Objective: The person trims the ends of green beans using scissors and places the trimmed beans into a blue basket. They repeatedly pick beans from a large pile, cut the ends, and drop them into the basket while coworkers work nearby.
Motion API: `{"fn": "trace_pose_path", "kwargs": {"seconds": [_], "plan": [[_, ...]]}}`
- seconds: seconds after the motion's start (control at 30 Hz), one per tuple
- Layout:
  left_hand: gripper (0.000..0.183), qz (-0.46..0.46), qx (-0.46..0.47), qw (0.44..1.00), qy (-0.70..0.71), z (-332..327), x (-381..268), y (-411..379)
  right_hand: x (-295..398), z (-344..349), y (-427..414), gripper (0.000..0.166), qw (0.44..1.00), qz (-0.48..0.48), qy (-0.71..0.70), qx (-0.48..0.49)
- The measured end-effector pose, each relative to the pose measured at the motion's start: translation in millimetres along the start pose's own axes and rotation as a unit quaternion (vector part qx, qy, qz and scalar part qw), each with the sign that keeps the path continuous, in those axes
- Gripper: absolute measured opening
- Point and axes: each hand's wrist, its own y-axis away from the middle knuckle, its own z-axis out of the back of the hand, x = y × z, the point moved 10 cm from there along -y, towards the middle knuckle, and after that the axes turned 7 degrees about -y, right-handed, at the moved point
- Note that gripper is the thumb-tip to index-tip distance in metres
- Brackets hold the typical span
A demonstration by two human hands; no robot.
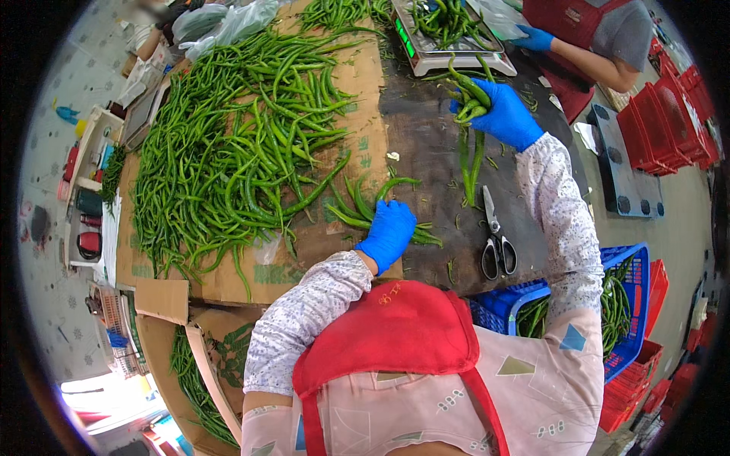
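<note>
My left hand [390,231], in a blue glove, closes around a small bunch of long green chili peppers [362,200] low over the table [422,151]. My right hand [509,114], gloved the same way, grips another bunch of green chili peppers [471,162] over the dark part of the table. Some of its pods hang down, while the other ends stick up past the fingers. A large heap of green chili peppers [228,159] covers the cardboard to the left. Black-handled scissors [494,226] lie on the dark surface below my right hand.
A digital scale [425,64] with chili peppers stands at the back right. Beside it is a co-worker's blue-gloved hand [536,39]. Plastic bags [228,28] lie at the far left. A blue crate [637,302] and a cardboard box [162,299], both with peppers, stand near me.
</note>
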Motion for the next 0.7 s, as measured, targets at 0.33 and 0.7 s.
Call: {"fn": "trace_pose_path", "kwargs": {"seconds": [0.33,0.7], "plan": [[0.023,-0.026,-0.058,0.98,0.188,38,51,18,-17,12,27,0.037,0.984,-0.108,-0.142,-0.009],[0.027,0.15,-0.13,0.424,0.884,153,165,65,37,-136,8,0.037,0.882,-0.136,-0.4,0.209]]}}
